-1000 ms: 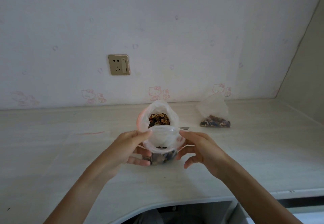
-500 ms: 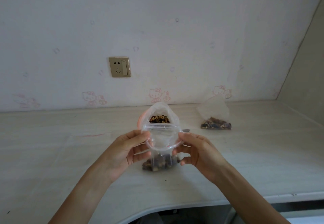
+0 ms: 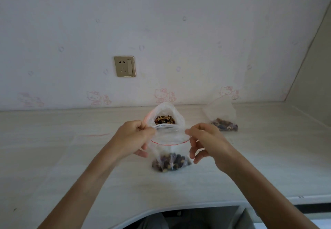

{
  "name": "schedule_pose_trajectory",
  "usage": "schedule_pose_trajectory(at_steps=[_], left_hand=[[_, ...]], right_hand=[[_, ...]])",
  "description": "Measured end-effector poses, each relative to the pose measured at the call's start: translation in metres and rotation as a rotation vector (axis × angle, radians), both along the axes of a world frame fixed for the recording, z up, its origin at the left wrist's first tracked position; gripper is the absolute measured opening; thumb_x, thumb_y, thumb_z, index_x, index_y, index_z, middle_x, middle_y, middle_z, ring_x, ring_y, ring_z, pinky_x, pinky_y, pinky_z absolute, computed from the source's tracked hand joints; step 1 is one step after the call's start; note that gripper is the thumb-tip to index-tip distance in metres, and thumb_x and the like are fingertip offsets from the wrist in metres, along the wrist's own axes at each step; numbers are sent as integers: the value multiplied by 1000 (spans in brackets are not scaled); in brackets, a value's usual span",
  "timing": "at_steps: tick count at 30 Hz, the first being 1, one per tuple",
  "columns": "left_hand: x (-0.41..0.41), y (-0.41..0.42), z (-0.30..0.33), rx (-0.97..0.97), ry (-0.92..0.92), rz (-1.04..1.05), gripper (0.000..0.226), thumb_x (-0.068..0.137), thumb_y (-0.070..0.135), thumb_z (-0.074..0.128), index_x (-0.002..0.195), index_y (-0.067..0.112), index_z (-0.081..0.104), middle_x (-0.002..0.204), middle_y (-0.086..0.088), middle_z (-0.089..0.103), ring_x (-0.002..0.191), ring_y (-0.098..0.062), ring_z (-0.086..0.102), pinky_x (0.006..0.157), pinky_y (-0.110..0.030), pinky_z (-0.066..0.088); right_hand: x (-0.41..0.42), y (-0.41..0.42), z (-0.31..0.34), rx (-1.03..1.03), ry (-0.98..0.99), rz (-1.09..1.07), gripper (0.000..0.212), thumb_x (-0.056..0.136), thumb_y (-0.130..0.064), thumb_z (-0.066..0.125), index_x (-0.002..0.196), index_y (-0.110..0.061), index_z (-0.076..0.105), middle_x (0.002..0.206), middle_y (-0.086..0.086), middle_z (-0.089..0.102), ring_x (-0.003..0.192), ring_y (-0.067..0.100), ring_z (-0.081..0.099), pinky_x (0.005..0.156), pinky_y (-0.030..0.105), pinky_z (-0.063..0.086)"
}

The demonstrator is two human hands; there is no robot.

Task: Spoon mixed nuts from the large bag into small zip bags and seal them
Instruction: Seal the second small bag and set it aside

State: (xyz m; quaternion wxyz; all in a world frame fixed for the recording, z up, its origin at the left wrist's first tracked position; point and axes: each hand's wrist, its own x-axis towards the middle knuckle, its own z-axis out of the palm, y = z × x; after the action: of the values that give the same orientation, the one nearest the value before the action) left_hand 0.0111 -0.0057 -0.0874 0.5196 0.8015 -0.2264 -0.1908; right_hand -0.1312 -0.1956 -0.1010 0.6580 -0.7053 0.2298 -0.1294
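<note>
Left hand [image 3: 132, 139] and right hand [image 3: 208, 141] pinching opposite corners of small zip bag [image 3: 170, 150], mouth gaping open, large bag [image 3: 165, 116] standing just behind hands, filled bag [image 3: 223, 121] lying beyond right hand on surface [image 3: 53, 148]

no readable text, only cartoon cat prints on wallpaper [image 3: 162, 94]

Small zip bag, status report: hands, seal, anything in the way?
Left hand and right hand pinch small zip bag at top corners. Mouth open, unsealed, nuts inside. Large bag open close behind.
</note>
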Motion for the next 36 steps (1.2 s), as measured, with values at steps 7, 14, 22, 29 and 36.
schedule_pose_trajectory(at_steps=[7,14,22,29,36], left_hand=[[2,-1,10,-78,306,-169,54,59,53,90,93,12,80,86,-4,65,66,-12,62,63,-33,60],[0,-4,22,-63,30,-167,19,77,17,91,71,16,73,65,0,66,58,-8,61,53,-30,59],[-5,-6,38,373,-1036,16,21,72,18,74,73,28,56,70,13,61,74,-18,61,57,-28,38],[-5,-11,30,355,-852,-71,19,85,44,78,92,35,62,86,18,64,73,-3,60,63,-27,44],[-21,-24,41,169,-977,-22,14,89,37,74,81,28,67,72,14,65,67,-7,62,63,-32,53]], right_hand=[[2,-20,0,285,42,104,27,95,-26,70,104,-1,72,84,11,68,68,21,69,50,30,53],[6,-19,13,27,13,88,13,85,1,75,85,-4,64,74,14,67,56,22,65,47,31,53],[9,2,26,-1321,-5,9,26,86,-10,57,108,-24,50,74,-7,61,65,17,58,60,38,53],[8,-3,30,-936,-6,-15,17,80,-23,72,73,-28,58,71,-9,60,65,12,56,59,34,51],[13,9,40,-1053,-157,-58,19,84,-19,71,73,-20,56,66,-10,58,61,14,55,58,31,45]])
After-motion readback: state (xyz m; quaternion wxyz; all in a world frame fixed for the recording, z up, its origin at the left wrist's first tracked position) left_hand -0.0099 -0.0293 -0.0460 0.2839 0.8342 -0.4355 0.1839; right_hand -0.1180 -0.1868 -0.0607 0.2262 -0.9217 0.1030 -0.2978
